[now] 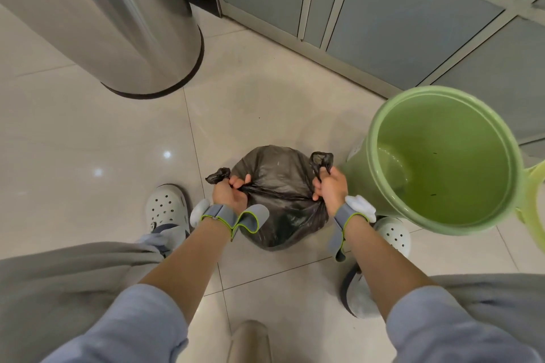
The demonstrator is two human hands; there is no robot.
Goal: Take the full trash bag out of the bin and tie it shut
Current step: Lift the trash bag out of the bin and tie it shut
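A full black trash bag (280, 183) sits on the tiled floor between my feet, out of the bin. My left hand (231, 194) grips one twisted corner of the bag's mouth, its tip sticking out to the left. My right hand (330, 188) grips the other twisted corner, its tip poking up above my fist. The plastic is pulled taut between the two hands across the top of the bag. The green plastic bin (442, 162) stands just to the right, with no bag in it.
A tall steel cylinder bin (118, 23) stands at the back left. Grey numbered lockers (398, 23) line the far wall. My white clogs (168, 209) flank the bag. A beige object (250, 342) sits at the bottom edge.
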